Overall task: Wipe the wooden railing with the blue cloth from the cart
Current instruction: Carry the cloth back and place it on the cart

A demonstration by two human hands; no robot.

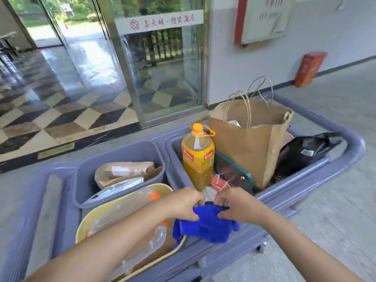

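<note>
The blue cloth hangs bunched over the near middle of the grey-blue cart. My left hand pinches its upper left edge. My right hand pinches its upper right edge, so both hands hold the cloth between them. A dark wooden railing shows only as a reflection or through the glass door far ahead.
In the cart stand an orange drink bottle, a brown paper bag, a black bag, a grey bin with a paper bag, and a yellow bin with plastic bottles. Glass doors and a checkered floor lie ahead; an orange box stands by the wall.
</note>
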